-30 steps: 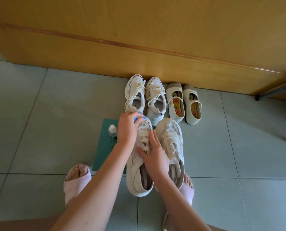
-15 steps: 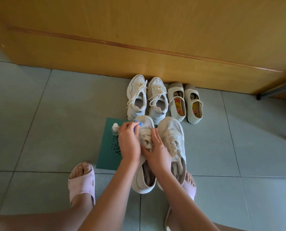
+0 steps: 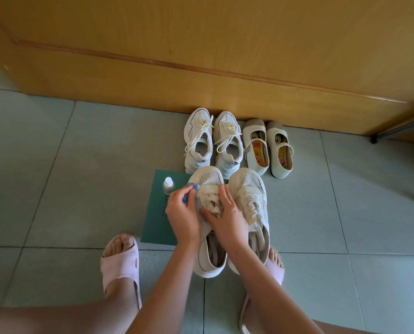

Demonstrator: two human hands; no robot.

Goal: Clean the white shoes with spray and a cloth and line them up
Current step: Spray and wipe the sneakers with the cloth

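Note:
Two white mesh sneakers lie side by side on the floor in front of me, the left sneaker [image 3: 208, 251] and the right sneaker [image 3: 250, 201]. My left hand [image 3: 183, 213] presses a blue cloth [image 3: 193, 189] against the left side of the left sneaker. My right hand [image 3: 227, 220] grips that same sneaker over its laces. A small clear spray bottle [image 3: 168, 185] with a white cap stands on a green mat [image 3: 156, 213] just left of my hands.
A pair of white laced trainers [image 3: 210, 141] and a pair of cream strap shoes [image 3: 267, 148] stand in a row against the wooden panel [image 3: 201, 56]. My feet in pink slippers [image 3: 120, 263] rest on the tiled floor. A metal furniture leg [image 3: 399, 128] is at the right.
My left hand with the cloth has slid down from the sneaker's toe to its left side. The view has shifted slightly, and my left foot has come forward.

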